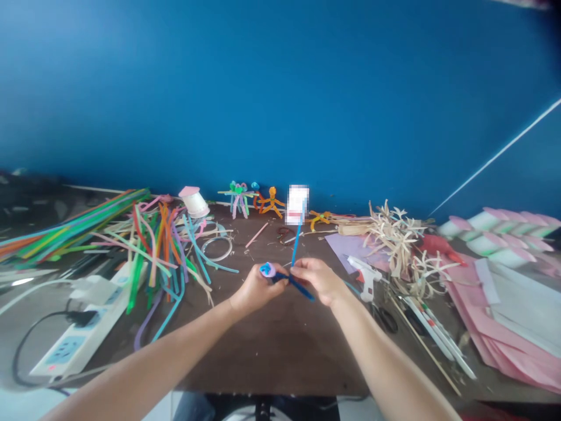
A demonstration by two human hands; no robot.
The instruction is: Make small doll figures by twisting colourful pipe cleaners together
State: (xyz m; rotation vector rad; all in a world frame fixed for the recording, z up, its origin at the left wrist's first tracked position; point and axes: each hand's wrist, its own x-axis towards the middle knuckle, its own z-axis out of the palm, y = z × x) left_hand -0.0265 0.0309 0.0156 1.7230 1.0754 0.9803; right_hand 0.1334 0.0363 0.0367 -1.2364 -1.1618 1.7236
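Observation:
Over the middle of the dark table, my left hand (258, 289) is closed around a small pipe-cleaner piece (267, 270) with a lilac rim and a blue centre. Dark blue pipe-cleaner stems (302, 288) run from it toward the right. Close beside it, my right hand (318, 278) pinches a blue pipe cleaner (297, 241), whose long end stands up and leans slightly right. Fingers hide where the blue strands meet. Behind the hands, finished-looking pipe-cleaner figures stand near the wall: a green and purple one (239, 199) and an orange one (272, 202).
Loose coloured pipe cleaners (162, 245) and a power strip (83, 327) lie at left, near a white cup (194, 203). At right are a glue gun (367, 278), scissors (385, 320), dried-looking fibre flowers (397, 237), pens (438, 336), pink paper (473, 310) and stacked cups (504, 234).

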